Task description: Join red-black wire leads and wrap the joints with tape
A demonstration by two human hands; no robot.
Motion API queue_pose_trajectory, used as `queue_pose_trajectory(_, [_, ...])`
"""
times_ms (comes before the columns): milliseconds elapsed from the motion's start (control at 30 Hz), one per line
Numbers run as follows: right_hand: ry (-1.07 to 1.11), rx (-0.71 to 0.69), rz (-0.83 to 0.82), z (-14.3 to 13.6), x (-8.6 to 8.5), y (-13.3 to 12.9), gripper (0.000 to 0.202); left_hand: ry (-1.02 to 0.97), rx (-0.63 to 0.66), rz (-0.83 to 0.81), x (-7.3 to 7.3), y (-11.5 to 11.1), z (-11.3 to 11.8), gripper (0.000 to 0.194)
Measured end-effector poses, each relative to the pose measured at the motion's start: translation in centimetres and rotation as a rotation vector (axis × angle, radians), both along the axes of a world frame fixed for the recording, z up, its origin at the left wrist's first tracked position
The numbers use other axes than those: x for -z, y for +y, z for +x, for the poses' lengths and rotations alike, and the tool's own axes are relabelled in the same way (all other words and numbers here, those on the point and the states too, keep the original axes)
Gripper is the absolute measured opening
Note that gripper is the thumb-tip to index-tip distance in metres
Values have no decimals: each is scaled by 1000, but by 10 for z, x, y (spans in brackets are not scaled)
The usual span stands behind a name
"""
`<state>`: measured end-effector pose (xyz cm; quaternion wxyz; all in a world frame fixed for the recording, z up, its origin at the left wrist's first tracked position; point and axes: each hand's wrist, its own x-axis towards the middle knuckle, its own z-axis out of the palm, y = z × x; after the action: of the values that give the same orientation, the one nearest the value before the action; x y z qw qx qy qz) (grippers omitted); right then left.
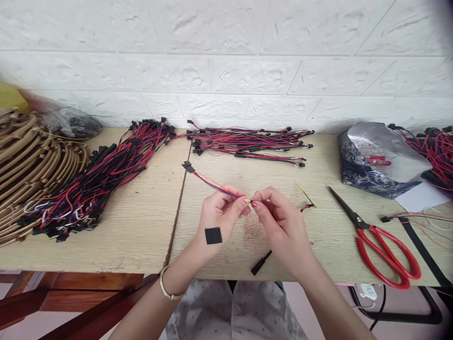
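Observation:
Near the middle of the table, my left hand pinches a red and blue wire bundle, whose black connector points to the upper left. A black square patch sits on the back of that hand. Fingertips of my right hand meet those of the left, closed on a small dark part of the wires. Below my right hand, a black connector on a cable lies on the table. A thin yellow strip and a short red-black wire end show just beyond the right hand.
Red-handled scissors lie at the right, beside a patterned bag and a black strap. Wire bundles lie along the wall and in a large pile at left, near coiled tan strips.

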<state>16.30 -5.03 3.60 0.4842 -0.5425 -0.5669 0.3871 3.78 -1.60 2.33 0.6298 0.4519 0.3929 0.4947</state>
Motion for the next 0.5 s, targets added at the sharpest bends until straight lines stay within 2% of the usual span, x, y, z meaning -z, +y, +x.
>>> queue_pose_trajectory(100, [161,-21,-136,0,5,1,7,-1,-15,-16,1,4,-1,15])
queue_pose_trajectory(133, [183,-8,-152,2,7,0,14,2,-24,-16,1,6,-2,16])
queue_pose_trajectory(200, [141,26,-147,6,11,-3,23,19,-56,-5,0,11,-5,18])
queue_pose_trajectory(300, [-69,19,-112,14,16,-10,6,36,-106,53,-1,21,-11,22])
queue_pose_trajectory(367, [-176,-6,-111,20,18,-15,11,21,-140,94,0,29,-16,24])
queue_pose_trajectory(433, [-186,-42,-153,24,20,-19,20,-9,-183,114,0,37,-20,25])
queue_pose_trajectory(500, [-81,-98,-235,25,21,-22,28,-52,-212,127,-1,43,-21,27])
